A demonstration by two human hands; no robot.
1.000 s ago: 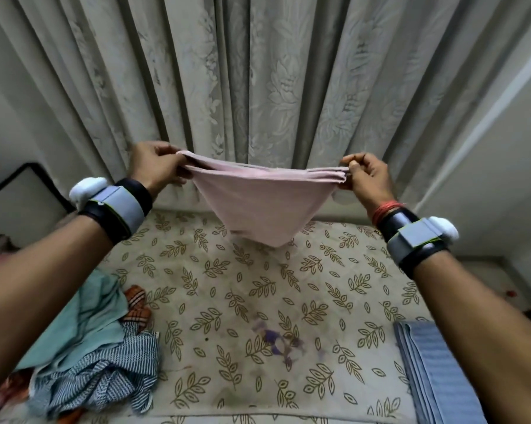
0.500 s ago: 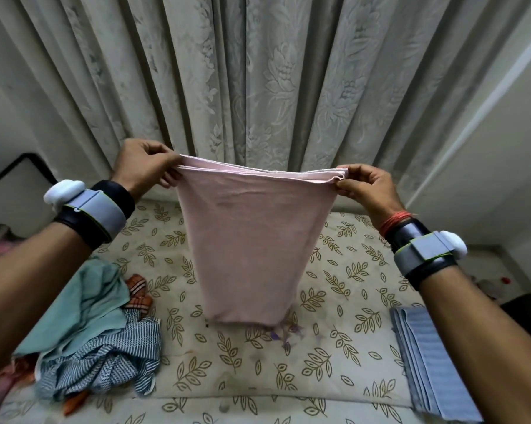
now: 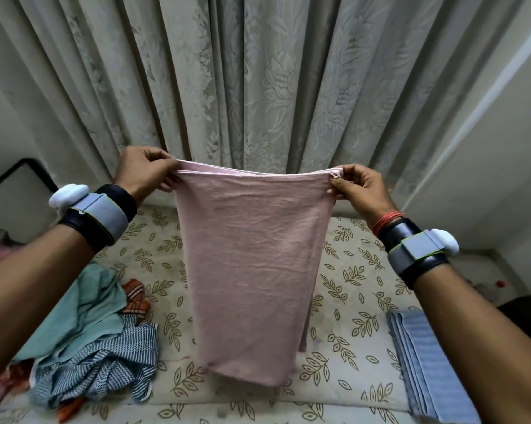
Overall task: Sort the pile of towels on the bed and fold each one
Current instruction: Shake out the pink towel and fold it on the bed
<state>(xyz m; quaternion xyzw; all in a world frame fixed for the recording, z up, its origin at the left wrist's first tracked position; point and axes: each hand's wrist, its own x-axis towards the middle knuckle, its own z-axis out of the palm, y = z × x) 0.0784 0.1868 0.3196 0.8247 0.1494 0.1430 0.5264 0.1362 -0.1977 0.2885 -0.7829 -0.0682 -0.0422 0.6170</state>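
- Pink towel (image 3: 252, 270): held up in the air above the middle of the bed (image 3: 353, 270), in front of the curtain (image 3: 258, 87). It is doubled over, with several layered edges showing along the top. It hangs down in a long panel that narrows toward the bottom, and the lower edge hangs over the near part of the bed.
- Left hand (image 3: 145, 172): fingers (image 3: 166, 185) curled and pinching the towel's top left corner.
- Right hand (image 3: 360, 188): fingers (image 3: 339, 191) curled and pinching the top right corner. The top edge runs nearly level between the two hands.
- Unsorted pile, near left on the bed: a teal cloth (image 3: 87, 307) on top, a blue-and-white striped cloth (image 3: 105, 374) crumpled below it, and an orange checked cloth (image 3: 135, 298) showing at the pile's right side.
- Folded blue-grey towel (image 3: 426, 362): lies flat at the near right of the bed, well apart from the pile.
- Bed: cream cover printed with leaf sprigs.
- Wrist bands: a grey strap with a white unit on the left wrist (image 3: 96, 215) and on the right wrist (image 3: 417, 252). A red thread (image 3: 386, 221) sits just above the right one.
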